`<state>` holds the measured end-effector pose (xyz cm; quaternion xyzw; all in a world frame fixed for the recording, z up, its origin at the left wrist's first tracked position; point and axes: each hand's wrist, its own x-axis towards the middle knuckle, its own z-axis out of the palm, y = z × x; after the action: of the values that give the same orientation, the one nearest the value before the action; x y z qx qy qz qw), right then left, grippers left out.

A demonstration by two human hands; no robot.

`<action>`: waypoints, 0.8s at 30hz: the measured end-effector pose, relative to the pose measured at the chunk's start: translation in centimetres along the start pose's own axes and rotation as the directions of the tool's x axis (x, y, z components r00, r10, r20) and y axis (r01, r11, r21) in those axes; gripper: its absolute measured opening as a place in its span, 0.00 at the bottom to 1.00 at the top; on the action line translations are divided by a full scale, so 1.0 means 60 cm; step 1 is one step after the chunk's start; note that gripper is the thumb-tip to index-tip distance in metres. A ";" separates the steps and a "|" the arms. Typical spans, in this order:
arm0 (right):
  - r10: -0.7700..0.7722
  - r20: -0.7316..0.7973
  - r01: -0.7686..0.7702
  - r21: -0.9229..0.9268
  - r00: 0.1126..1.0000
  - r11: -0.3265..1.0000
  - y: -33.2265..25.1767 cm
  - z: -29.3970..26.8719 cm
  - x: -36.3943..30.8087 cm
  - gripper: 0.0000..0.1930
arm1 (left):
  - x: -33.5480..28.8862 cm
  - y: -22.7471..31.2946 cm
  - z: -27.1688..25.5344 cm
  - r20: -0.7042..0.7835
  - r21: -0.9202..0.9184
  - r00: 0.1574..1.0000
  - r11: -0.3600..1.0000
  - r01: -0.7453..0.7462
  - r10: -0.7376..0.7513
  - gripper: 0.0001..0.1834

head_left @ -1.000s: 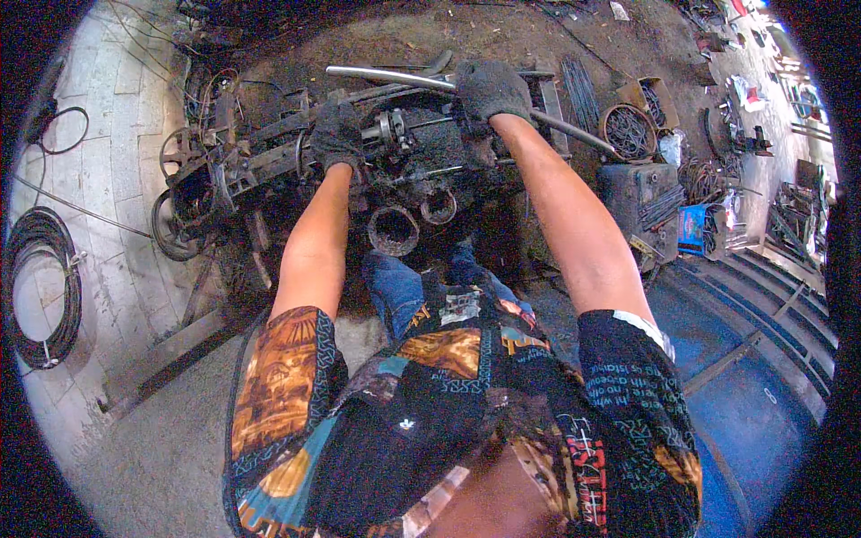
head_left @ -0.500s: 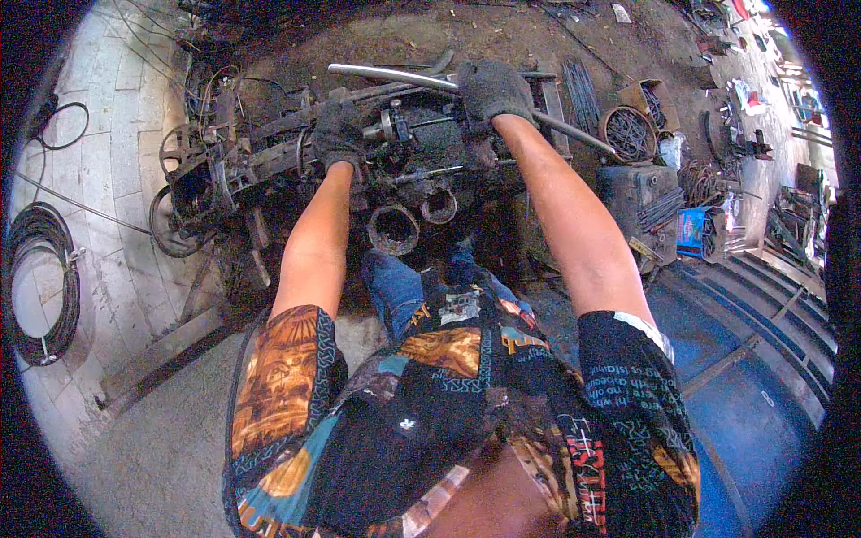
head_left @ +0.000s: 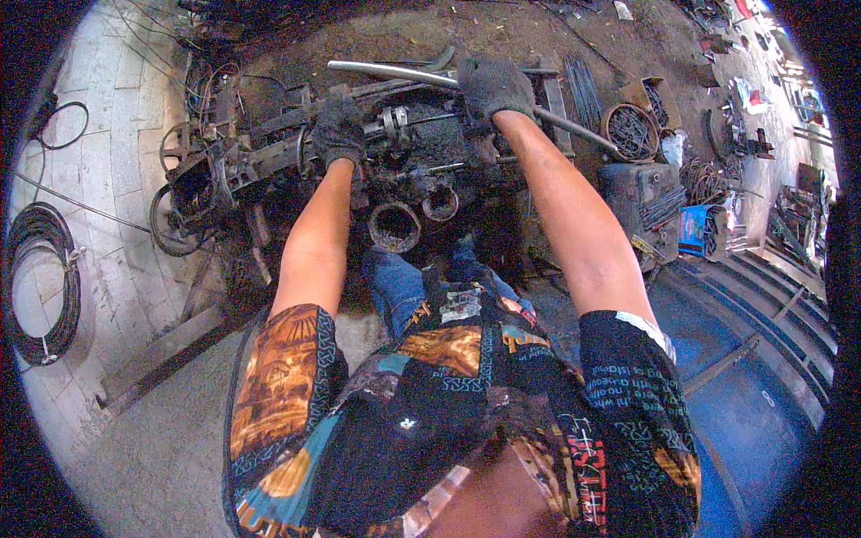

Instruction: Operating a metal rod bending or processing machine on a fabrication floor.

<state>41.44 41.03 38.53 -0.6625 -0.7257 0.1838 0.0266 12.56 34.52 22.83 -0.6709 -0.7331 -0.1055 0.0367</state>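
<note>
A dark, greasy machine (head_left: 269,161) lies across the far middle, in front of me. My left hand (head_left: 339,130), in a dark work glove, is closed over a part of it; its fingers hide what they hold. My right hand (head_left: 495,90), gloved too, is wrapped round a long, slightly bent metal rod (head_left: 390,72). The rod's shiny end sticks out to the left above the machine, and its duller end runs down to the right. Between my hands sits a shiny metal collar (head_left: 395,125). Two round, dirty tube openings (head_left: 395,227) face me below it.
Right of the machine stand a round tub of metal pieces (head_left: 630,133), a box of rods (head_left: 653,100), a grey metal block (head_left: 632,193) and a blue container (head_left: 698,231). A bundle of thin rods (head_left: 583,94) lies beyond. Coiled black cable (head_left: 43,282) lies at far left.
The shiny collar between my hands looks turned and sits slightly differently. Both hands and the rod have stayed in nearly the same place.
</note>
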 end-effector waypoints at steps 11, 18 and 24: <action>0.003 -0.016 -0.002 0.052 1.000 0.999 0.006 0.006 0.005 0.21 | 0.008 0.004 -0.007 -0.067 0.035 0.996 0.998 -0.055 0.057 0.18; -0.014 -0.121 0.017 0.018 0.993 1.000 0.011 0.023 0.010 0.20 | 0.008 0.005 -0.007 -0.080 0.046 0.994 0.997 -0.068 0.072 0.19; -0.093 -0.039 0.092 -0.021 0.995 0.996 0.011 0.015 0.011 0.20 | 0.008 -0.006 0.008 -0.095 0.063 0.992 0.995 -0.079 0.085 0.19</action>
<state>41.73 41.50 37.34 -0.6318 -0.7567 0.1621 0.0433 12.22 35.05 22.42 -0.6930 -0.7051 -0.1148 0.0966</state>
